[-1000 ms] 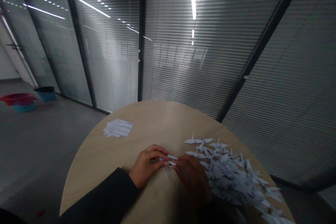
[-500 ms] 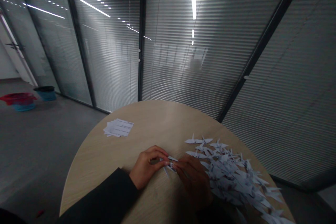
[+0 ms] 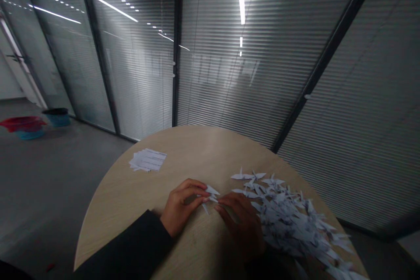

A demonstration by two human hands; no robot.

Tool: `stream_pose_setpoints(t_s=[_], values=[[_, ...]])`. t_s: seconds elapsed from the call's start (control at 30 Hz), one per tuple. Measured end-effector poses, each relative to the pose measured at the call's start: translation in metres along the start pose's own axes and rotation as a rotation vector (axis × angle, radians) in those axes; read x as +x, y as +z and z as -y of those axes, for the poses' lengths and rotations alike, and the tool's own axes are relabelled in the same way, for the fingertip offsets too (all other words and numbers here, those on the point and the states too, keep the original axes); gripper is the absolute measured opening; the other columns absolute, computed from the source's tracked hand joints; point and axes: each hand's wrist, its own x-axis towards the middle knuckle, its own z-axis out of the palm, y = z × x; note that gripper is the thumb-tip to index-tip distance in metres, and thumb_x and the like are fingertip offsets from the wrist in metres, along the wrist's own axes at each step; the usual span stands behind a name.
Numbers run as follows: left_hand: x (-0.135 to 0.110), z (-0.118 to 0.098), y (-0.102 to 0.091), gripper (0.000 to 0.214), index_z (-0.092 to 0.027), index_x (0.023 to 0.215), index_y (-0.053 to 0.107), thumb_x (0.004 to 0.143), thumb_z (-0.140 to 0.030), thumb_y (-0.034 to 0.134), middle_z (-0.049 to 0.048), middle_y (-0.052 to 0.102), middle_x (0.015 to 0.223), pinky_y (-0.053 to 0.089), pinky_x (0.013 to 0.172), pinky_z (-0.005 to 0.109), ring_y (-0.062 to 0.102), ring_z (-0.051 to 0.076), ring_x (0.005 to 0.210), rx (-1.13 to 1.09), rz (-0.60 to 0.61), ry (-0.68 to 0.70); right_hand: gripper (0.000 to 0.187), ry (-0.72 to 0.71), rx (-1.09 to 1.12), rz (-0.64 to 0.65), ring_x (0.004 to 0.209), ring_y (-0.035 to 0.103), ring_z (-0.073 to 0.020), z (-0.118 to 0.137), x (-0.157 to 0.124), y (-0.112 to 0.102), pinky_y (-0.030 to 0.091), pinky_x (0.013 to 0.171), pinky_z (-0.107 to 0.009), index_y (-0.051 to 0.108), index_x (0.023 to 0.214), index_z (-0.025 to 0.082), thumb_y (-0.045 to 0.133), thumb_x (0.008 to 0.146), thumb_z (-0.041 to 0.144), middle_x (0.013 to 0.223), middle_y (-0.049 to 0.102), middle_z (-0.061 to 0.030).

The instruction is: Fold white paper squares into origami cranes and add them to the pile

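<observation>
While the left hand (image 3: 183, 209) and right hand (image 3: 241, 227) pinch a paper crane (image 3: 210, 195), a blue bin (image 3: 58, 119) stands distant.

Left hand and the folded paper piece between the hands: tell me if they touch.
Touching. The head view shows the left hand with its fingertips pressed against the folded paper piece.

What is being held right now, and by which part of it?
The left hand pinches a small white paper crane around its middle. The right hand is right beside it, but contact is unclear.

Print on paper slips (image 3: 147, 159): illegible
</observation>
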Motion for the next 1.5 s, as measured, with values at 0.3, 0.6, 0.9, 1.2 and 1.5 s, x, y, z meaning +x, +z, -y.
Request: stream_pose_setpoints(t_s=[0.3, 0.6, 0.9, 1.2, 1.5], values=[[0.0, -0.002, 0.001, 0.018, -0.021, 0.1, 0.07, 0.086, -0.031, 0.065, 0.0085, 0.067, 0.101, 0.054, 0.083, 0.035, 0.065, 0.02, 0.095, 0.053, 0.019, 0.112, 0.019, 0.049, 0.03, -0.031, 0.071, 0.064, -0.0171, 0.002, 0.004, -0.001, 0.051, 0.067, -0.031, 0.065, 0.083, 0.024, 0.053, 0.093, 0.034, 0.076, 0.068, -0.002], [-0.003, -0.007, 0.0, 0.011, -0.021, 0.097, 0.067, 0.087, -0.023, 0.064, 0.0077, 0.062, 0.103, 0.052, 0.085, 0.034, 0.061, 0.02, 0.099, 0.166, 0.011, 0.179, 0.014, 0.2, 0.156, -0.042, 0.069, 0.065, -0.0176, -0.002, -0.002, 0.008, 0.053, 0.064, -0.03, 0.063, 0.078, 0.025, 0.06, 0.087, 0.036, 0.073, 0.068, -0.0008], [-0.006, -0.008, 0.002, 0.012, -0.019, 0.101, 0.063, 0.092, -0.019, 0.057, 0.0082, 0.06, 0.101, 0.051, 0.083, 0.033, 0.057, 0.02, 0.099, 0.266, 0.04, 0.292, 0.012, 0.317, 0.259, -0.013, 0.073, 0.068, -0.0255, -0.01, -0.009, 0.013, 0.057, 0.062, -0.037, 0.067, 0.084, 0.043, 0.061, 0.077, 0.034, 0.079, 0.071, -0.0027], [-0.008, -0.009, 0.002, 0.014, -0.019, 0.103, 0.062, 0.09, -0.015, 0.058, 0.008, 0.06, 0.101, 0.051, 0.081, 0.034, 0.057, 0.021, 0.097, 0.296, 0.036, 0.284, 0.018, 0.359, 0.265, -0.037, 0.08, 0.069, -0.0276, -0.002, -0.013, 0.012, 0.059, 0.068, -0.042, 0.066, 0.093, 0.043, 0.056, 0.08, 0.035, 0.086, 0.072, -0.0029], [-0.006, -0.011, 0.003, 0.012, -0.021, 0.102, 0.063, 0.092, -0.02, 0.057, 0.0076, 0.061, 0.098, 0.053, 0.078, 0.034, 0.059, 0.02, 0.093, 0.277, 0.022, 0.263, 0.022, 0.312, 0.246, -0.05, 0.082, 0.069, -0.0305, -0.006, -0.01, 0.008, 0.059, 0.065, -0.045, 0.065, 0.092, 0.051, 0.059, 0.08, 0.033, 0.085, 0.073, -0.0037]])
